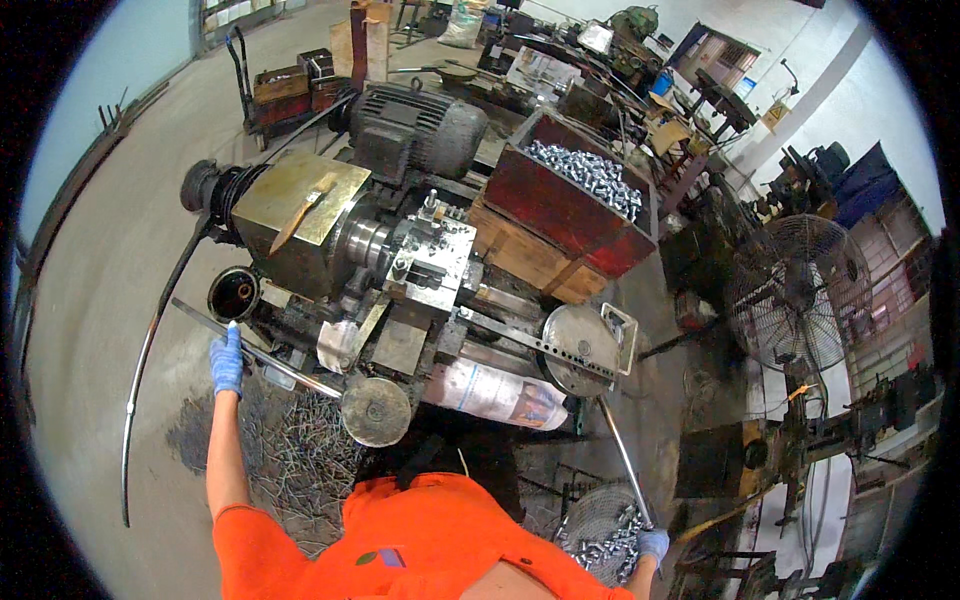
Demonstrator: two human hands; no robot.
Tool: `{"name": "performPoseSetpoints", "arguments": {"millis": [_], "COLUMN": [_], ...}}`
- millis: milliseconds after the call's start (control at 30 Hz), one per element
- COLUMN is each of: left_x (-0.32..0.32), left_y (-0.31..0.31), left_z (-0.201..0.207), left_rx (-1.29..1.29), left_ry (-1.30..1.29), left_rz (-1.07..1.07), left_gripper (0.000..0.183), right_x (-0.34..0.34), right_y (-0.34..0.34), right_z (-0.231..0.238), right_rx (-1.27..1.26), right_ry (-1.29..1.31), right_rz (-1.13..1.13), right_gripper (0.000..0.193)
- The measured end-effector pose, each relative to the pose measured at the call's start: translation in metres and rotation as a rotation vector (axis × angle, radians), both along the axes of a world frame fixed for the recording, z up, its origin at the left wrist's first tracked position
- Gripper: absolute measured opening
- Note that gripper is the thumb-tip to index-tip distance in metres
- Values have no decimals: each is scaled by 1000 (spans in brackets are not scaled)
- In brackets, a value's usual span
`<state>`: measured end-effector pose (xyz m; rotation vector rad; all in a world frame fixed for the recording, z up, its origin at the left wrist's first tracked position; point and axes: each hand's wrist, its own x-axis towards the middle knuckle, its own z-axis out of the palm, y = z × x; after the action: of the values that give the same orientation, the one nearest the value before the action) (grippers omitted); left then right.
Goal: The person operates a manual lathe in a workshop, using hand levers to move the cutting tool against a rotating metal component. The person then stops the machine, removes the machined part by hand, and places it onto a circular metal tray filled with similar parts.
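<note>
My left hand (227,362), in a light blue glove, is closed around a long metal lever (300,374) at the left front of a lathe-like machine (432,250). One finger or thumb points up above the bar. My right hand (653,545), also gloved, is low at the right, closed at the lower end of a steel rod lever (624,455). That rod slants down from beneath a round metal plate (580,338). Just left of the right hand sits a wire mesh basket (575,525) holding several small shiny metal parts (606,548). A brush (300,215) lies on the machine's brass-coloured cover (345,190).
A red box (560,215) full of small metal parts stands behind the machine on a wooden crate (535,260). A motor (420,125) sits at the back. Metal shavings (305,455) cover the floor near my left arm. A large fan (800,290) stands at right.
</note>
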<state>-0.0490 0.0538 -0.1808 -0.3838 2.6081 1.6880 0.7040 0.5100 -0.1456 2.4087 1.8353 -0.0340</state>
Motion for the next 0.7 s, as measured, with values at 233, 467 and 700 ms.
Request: {"name": "performPoseSetpoints", "arguments": {"millis": [233,467,700], "left_x": [-8,-2,-5], "left_y": [-9,-3,-9], "left_z": [-12,-3,-10], "left_rx": [-57,-20,-8], "left_ry": [46,42,27], "left_rz": [-22,-38,-24], "left_gripper": [62,59,54], "right_x": [0,12,-5], "right_y": [-3,-1,-10], "right_z": [-9,-21,-3], "right_rx": [79,68,4], "right_ry": [-49,-78,-39], "right_rz": [-23,31,-44], "right_gripper": [33,36,43]}}
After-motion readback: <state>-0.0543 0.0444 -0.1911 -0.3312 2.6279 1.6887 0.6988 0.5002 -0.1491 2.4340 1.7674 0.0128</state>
